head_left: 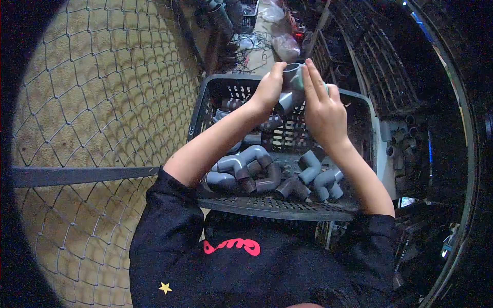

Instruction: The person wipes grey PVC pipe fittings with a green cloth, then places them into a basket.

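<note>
Nearest the camera is the black shirt; the near rim of a dark slotted crate sits just past it. Loose fittings, grey elbows and tees, lie heaped on the crate floor, touching one another. Both forearms reach over this heap toward the crate's far wall.

Position of the work piece: one grey fitting is held in the air above the far rim of the crate, between the two hands; its open socket faces up.

Grip state: the left hand is closed on the fitting from the left, thumb up beside the socket; the right hand clasps it from the right, fingers laid straight along its side. The lower part of the fitting is partly hidden by the palms.

Handling, as a judgement: the part looks like rigid moulded plastic, light and hollow; it should not flex or crush under finger pressure. The surface looks smooth and may slip; take hold across the body or round the socket collar, not at the thin lip.

Surroundings: a chain-link fence runs along the left; a dark rack stands to the right; bags lie beyond the crate.
</note>
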`<control>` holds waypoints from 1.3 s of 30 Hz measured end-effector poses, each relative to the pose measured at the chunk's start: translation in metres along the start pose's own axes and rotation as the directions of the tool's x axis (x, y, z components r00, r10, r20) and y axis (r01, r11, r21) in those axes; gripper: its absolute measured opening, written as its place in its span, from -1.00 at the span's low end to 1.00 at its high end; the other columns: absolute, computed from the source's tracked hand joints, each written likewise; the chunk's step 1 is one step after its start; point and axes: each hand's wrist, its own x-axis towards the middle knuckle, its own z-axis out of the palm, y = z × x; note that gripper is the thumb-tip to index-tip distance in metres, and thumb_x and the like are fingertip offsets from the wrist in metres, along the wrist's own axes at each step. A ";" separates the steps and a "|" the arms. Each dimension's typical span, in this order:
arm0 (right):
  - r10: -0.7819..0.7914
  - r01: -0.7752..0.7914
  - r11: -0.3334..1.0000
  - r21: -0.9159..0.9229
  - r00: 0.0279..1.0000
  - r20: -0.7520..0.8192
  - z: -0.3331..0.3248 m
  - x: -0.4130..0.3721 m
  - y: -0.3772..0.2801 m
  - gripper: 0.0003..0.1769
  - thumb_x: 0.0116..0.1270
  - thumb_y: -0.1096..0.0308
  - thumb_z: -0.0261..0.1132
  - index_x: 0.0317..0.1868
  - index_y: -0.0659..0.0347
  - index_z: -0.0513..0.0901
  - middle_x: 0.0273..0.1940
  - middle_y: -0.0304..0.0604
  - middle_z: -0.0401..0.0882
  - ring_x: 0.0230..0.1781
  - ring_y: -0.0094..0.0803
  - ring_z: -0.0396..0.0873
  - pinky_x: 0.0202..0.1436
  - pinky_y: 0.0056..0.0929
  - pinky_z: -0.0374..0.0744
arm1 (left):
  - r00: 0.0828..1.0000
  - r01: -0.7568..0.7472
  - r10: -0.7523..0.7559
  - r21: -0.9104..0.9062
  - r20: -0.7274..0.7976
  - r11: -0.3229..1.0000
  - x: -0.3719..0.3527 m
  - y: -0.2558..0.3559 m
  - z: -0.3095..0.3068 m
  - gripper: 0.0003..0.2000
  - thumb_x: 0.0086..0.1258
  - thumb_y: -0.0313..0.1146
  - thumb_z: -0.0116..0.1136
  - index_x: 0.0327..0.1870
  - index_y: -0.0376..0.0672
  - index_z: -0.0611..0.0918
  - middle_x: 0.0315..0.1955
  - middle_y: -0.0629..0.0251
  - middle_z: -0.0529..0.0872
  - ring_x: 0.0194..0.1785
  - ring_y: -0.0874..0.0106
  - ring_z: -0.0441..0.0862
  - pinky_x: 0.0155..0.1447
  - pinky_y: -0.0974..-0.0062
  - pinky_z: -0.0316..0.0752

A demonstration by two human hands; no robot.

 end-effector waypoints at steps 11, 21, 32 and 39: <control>-0.003 0.001 1.000 0.030 0.998 0.065 -0.006 0.002 -0.007 -0.22 0.14 0.50 0.18 0.46 0.08 0.33 0.47 -0.34 0.29 -0.29 -0.26 0.52 -0.32 -0.45 0.68 | 0.998 -0.009 0.012 0.057 -0.057 0.998 -0.006 0.004 0.002 -0.54 0.51 0.04 -0.14 0.01 -0.19 0.60 -0.18 0.25 0.68 -0.15 0.42 0.61 0.04 0.44 0.46; 0.028 -0.034 0.994 0.105 0.998 0.057 -0.004 -0.001 -0.004 -0.19 0.12 0.53 0.20 0.47 0.09 0.32 0.47 -0.31 0.29 -0.31 -0.23 0.52 -0.27 -0.41 0.67 | 0.998 -0.054 0.054 0.055 0.011 0.997 -0.009 0.005 0.007 -0.54 0.52 0.06 -0.13 -0.08 -0.19 0.62 -0.26 0.32 0.66 -0.20 0.46 0.55 0.01 0.47 0.42; 0.046 -0.062 0.953 0.298 0.997 0.061 -0.011 0.001 -0.002 -0.36 0.25 0.32 0.32 0.36 0.14 0.43 0.40 -0.08 0.38 -0.34 -0.21 0.56 -0.27 -0.36 0.65 | 0.983 -0.152 0.122 0.231 0.138 0.961 0.000 -0.015 -0.002 -0.45 0.62 0.06 -0.28 0.04 -0.30 0.58 -0.11 0.28 0.65 -0.03 0.49 0.50 0.18 0.45 0.38; 0.125 -0.141 0.940 0.310 0.990 0.072 -0.015 0.006 -0.004 -0.67 0.26 0.33 0.35 0.02 0.17 0.58 0.24 -0.02 0.53 -0.35 -0.21 0.61 -0.26 -0.31 0.66 | 0.985 -0.169 0.144 0.390 0.093 0.905 -0.006 -0.017 0.007 -0.41 0.66 0.05 -0.38 0.21 -0.37 0.49 0.05 0.14 0.61 0.13 0.43 0.47 0.30 0.44 0.32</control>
